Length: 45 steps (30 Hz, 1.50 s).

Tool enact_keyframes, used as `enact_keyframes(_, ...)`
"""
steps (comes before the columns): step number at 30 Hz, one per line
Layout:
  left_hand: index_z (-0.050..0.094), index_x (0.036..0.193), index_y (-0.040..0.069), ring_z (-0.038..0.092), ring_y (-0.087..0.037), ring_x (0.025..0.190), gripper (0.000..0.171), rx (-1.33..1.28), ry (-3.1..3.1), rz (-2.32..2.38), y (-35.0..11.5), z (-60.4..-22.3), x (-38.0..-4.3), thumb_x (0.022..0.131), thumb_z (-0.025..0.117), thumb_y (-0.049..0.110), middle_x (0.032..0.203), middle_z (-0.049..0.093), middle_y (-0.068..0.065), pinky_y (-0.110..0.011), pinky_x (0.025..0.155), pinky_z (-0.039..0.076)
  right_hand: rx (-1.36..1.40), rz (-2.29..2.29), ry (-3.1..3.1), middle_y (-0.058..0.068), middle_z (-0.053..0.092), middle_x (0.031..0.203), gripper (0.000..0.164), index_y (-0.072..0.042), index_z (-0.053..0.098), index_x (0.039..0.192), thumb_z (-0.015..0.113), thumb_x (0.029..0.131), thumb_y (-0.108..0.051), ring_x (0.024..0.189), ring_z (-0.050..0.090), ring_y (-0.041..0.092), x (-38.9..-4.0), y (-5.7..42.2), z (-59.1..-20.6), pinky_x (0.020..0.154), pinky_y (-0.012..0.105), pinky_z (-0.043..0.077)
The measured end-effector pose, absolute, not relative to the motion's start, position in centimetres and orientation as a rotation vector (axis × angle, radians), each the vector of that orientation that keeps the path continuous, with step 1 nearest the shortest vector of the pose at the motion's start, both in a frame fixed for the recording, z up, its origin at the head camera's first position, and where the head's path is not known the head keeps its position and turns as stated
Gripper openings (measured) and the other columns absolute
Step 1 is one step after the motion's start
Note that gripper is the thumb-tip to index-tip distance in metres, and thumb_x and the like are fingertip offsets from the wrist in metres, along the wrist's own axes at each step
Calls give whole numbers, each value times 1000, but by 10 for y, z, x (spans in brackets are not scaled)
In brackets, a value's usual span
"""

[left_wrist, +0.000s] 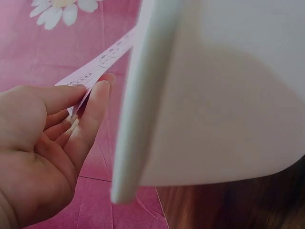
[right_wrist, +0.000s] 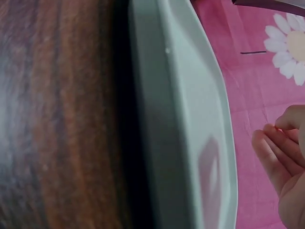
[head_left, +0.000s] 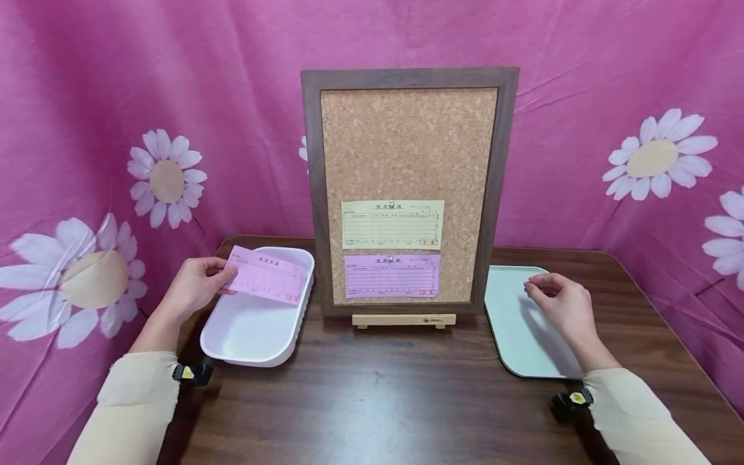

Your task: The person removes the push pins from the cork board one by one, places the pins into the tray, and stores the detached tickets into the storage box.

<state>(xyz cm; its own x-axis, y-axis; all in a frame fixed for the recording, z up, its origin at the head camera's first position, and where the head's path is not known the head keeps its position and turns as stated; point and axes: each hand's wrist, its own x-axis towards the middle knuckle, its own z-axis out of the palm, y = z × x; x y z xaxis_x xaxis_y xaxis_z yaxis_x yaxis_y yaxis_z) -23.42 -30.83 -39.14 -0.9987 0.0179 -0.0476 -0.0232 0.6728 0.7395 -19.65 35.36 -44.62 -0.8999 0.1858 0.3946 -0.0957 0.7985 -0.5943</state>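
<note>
My left hand [head_left: 200, 284] pinches a pink printed receipt slip [head_left: 270, 276] by its left end, between thumb and fingers. The slip slants over the white plastic basin [head_left: 250, 336]; in the left wrist view the basin's wall hides part of the slip [left_wrist: 107, 59]. Over the pale green tray [head_left: 523, 349], my right hand [head_left: 560, 307] has thumb and forefinger tips brought together. I cannot tell whether something small is between them. In the right wrist view this hand [right_wrist: 286, 162] is partly cut off beyond the tray's rim.
A framed cork board [head_left: 407, 142] stands between basin and tray on a small wooden stand [head_left: 403, 320]. Pinned low on it are a yellow-green slip [head_left: 392, 226] and, beneath, a purple slip [head_left: 392, 276]. A pink flowered cloth [head_left: 250, 129] hangs behind the dark wooden table [head_left: 372, 407].
</note>
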Motion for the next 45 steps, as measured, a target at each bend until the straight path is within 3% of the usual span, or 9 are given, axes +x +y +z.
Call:
enact_keyframes(2,61,133,-19,78,-19,81,39,-6,2831,1236,-309,-392,-233,111,60,13,115,71,-35,-27,72,66,-68,854,-2576,21,82,99,16,-3,81,107,80,95,-14,74,46,-31,-198,353,-448,67,6,41)
enact_keyframes(8,64,132,-16,74,-19,82,37,8,2863,1165,-307,-394,-233,109,62,14,112,74,-31,-23,69,62,-90,782,-2651,20,82,98,17,-2,81,107,77,96,-14,71,48,-21,-199,356,-453,64,12,41)
enact_keyframes(16,66,132,-12,66,-26,90,41,-26,2866,1068,-305,-394,-234,109,64,21,115,73,-28,-22,69,55,-67,694,-2709,19,81,93,13,1,80,101,75,91,-7,78,71,29,-198,357,-464,69,31,45)
enact_keyframes(19,67,131,-12,66,-27,91,40,-27,2865,1070,-305,-395,-233,109,65,21,116,73,-29,-22,70,55,-58,677,-2710,19,81,91,12,2,80,99,75,90,-5,81,72,38,-199,356,-465,70,38,48)
enact_keyframes(25,71,124,-12,73,-25,91,35,25,2905,1104,-307,-396,-232,107,67,18,113,76,-30,-24,73,59,-72,654,-2734,21,80,91,13,2,79,99,74,90,-6,82,71,41,-199,355,-465,72,46,49)
enact_keyframes(28,72,123,-12,78,-28,94,35,35,2909,1129,-308,-395,-231,107,68,19,114,77,-30,-34,82,66,-78,652,-2749,23,79,94,13,1,78,100,74,90,-7,83,70,43,-199,354,-463,73,48,49)
enact_keyframes(32,71,125,-11,79,-35,100,37,23,2918,1137,-310,-394,-230,108,67,21,116,76,-31,-50,93,65,-82,654,-2764,24,79,98,14,1,78,102,73,91,-7,86,70,45,-199,354,-461,75,50,49)
enact_keyframes(37,71,127,-10,77,-39,103,36,21,2939,1151,-313,-394,-229,108,65,20,119,75,-32,-49,92,65,-81,667,-2783,22,80,98,16,0,78,104,73,93,-10,84,70,41,-198,355,-458,73,46,50)
enact_keyframes(45,69,133,-8,76,-40,110,38,29,2910,1274,-314,-393,-225,111,62,22,127,73,-32,-36,90,66,-68,709,-2728,22,81,108,19,-2,80,111,72,98,-13,93,72,33,-192,356,-445,71,25,45)
